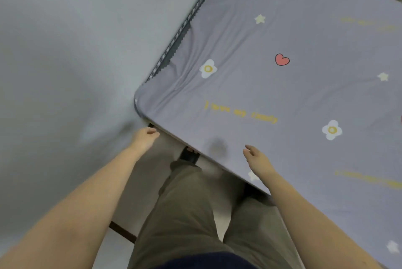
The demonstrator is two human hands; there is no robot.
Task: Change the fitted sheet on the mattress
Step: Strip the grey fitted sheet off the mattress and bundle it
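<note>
- Left hand (145,136): fingers loosely curled, nothing seen inside them. It sits just beside the near corner of the bed, below the edge. Motion blur hides whether the fingertips meet the cloth.
- Right hand (256,160): fingers relaxed and slightly spread, holding nothing. It is over the near edge of the fitted sheet (272,86), and I cannot tell whether the palm rests on the sheet or hangs above it.
- Fitted sheet: grey-purple, printed with white flowers, pale stars, a red heart (282,60) and yellow lettering too blurred to read fully. It lies across the top of the mattress (168,60), wrapped over the near corner, with creases fanning out from there.
- Along the far-left side the sheet's zigzag edge stops short, leaving a dark strip of mattress and its striped piping (185,27) exposed.
- A dim grey smudge (217,148) marks the sheet between the hands; what it is cannot be told.
- Olive trousers (187,214) stand against the bed. A dark foot (189,155) is half hidden under the mattress edge.
- A pale grey surface (65,51) fills the left, its nature unclear.
- The sheet's right side runs out of view.
</note>
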